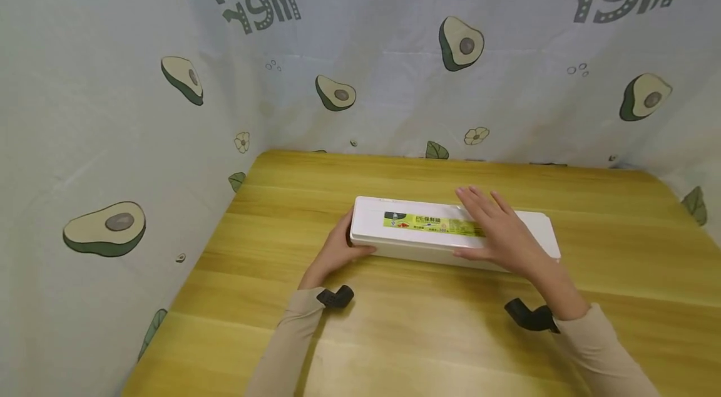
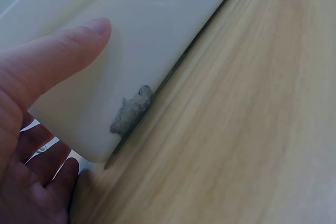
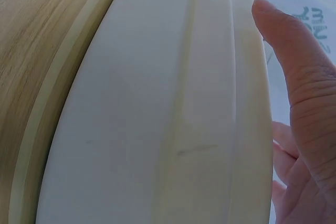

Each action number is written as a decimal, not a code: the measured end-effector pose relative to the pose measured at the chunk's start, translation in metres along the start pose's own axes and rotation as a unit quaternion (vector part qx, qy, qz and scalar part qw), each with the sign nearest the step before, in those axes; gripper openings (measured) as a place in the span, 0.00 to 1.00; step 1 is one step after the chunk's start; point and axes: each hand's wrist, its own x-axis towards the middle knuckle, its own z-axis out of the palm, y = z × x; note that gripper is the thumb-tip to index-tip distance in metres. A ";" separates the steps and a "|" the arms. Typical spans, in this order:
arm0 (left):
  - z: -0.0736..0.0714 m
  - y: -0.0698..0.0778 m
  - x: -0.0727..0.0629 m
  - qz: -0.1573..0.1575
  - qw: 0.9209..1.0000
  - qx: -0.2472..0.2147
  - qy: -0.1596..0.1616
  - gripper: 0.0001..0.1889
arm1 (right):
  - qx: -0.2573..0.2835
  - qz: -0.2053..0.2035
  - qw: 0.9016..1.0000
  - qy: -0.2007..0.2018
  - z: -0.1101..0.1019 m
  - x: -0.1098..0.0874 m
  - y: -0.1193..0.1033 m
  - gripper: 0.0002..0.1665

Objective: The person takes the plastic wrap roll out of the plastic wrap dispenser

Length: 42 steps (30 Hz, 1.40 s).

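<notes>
A long white cling film box lies on the wooden table, with a yellow-green label on its top. At its left end my left hand grips the corner, thumb on the front side and fingers round the end. In the left wrist view a grey ragged patch shows low on the box's front side, by the thumb. Over the right half of the box my right hand is spread, its fingers extended across the top and its thumb near the front edge, covering the label's right end.
The wooden table reaches back to a pale curtain printed with avocados, which also hangs along the left side. Black curved wrist mounts sit at both sleeves, above the table in front of the box.
</notes>
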 end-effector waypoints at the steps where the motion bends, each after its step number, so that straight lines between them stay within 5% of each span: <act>1: 0.000 0.000 0.000 0.003 1.000 -0.002 0.000 0.51 | -0.002 -0.001 1.000 0.000 0.000 0.001 0.000 0.65; 21: 0.001 -0.002 -0.001 0.001 1.000 -0.004 -0.003 0.52 | -0.005 -0.017 1.000 -0.001 0.010 0.013 -0.005 0.66; 42: 0.000 -0.003 0.001 0.011 1.000 -0.003 -0.002 0.52 | 0.026 -0.017 0.998 -0.054 0.019 0.028 -0.010 0.60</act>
